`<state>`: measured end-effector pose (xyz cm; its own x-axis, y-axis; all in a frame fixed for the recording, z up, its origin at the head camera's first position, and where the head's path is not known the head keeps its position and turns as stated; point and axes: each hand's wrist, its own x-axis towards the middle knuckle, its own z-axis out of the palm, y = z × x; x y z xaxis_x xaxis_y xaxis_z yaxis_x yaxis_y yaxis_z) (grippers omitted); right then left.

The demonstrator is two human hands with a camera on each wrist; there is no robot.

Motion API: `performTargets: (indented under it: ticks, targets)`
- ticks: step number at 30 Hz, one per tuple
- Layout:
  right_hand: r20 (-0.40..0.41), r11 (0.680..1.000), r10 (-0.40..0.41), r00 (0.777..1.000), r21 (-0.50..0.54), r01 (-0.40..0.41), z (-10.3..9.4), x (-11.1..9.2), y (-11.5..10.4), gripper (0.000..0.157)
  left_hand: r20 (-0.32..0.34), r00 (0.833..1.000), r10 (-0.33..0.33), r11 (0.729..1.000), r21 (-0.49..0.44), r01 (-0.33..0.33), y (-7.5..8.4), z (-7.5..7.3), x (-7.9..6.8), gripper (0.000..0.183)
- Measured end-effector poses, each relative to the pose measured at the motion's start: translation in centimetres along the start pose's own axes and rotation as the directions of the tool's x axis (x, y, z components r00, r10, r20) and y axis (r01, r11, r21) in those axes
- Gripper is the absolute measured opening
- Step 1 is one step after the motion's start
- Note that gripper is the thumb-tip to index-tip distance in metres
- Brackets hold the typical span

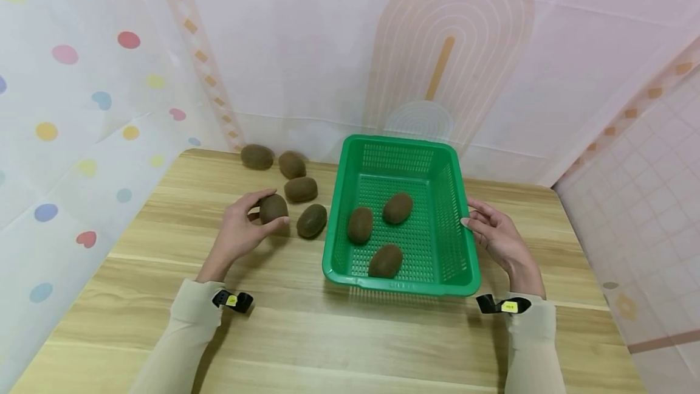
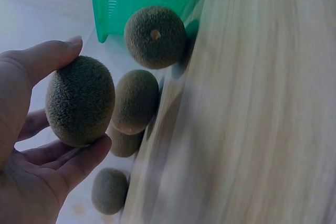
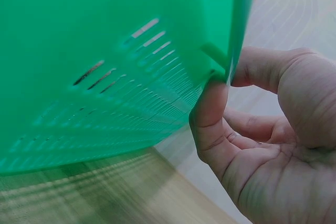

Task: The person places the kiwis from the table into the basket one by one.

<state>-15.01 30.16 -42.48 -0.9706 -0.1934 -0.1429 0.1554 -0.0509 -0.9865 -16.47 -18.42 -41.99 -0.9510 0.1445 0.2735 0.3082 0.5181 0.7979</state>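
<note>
My left hand [image 1: 243, 227] pinches a brown fuzzy kiwi [image 2: 80, 101] between thumb and fingers, left of the basket. Close by on the table lie several more kiwis, among them one kiwi [image 1: 312, 221] just right of the held one and another kiwi [image 1: 301, 189] behind it. On the other side, my right hand [image 1: 494, 237] grips the right rim of a green plastic basket [image 1: 401, 287], thumb on one face and a finger curled under the edge in the right wrist view. Inside the basket sit three kiwis, one of them a kiwi [image 1: 398, 208] toward the back.
The wooden table [image 1: 306, 345] reaches back to a patterned cloth wall [image 1: 306, 47]. Two kiwis, one of them the far-left kiwi [image 1: 257, 156], lie near the table's back edge. A dotted cloth [image 1: 82, 138] hangs along the left side.
</note>
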Motion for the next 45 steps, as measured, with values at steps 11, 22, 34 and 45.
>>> performTargets:
  ticks: [11,22,34,45]
  targets:
    - [0.002,1.0,-0.001,1.0,-0.01,0.001,0.1,0.1,-0.1,0.064,-0.017,0.999,0.031,0.999,-0.022,-0.031,-2.4,1.7,1.1,0.062]
    - [0.01,1.0,-0.009,1.0,0.001,0.009,0.0,0.1,0.0,0.064,-0.005,0.999,0.039,0.998,-0.039,-0.039,-1.9,2.4,2.1,0.068]
    - [-0.001,1.0,-0.003,1.0,0.02,0.003,0.0,0.2,0.0,0.066,0.006,0.999,0.051,0.996,-0.079,-0.05,-0.5,3.1,3.1,0.064]
    - [0.003,1.0,0.001,1.0,0.021,-0.001,-0.1,0.1,0.1,0.067,0.02,0.997,0.072,0.99,-0.122,-0.069,3.2,3.4,3.6,0.057]
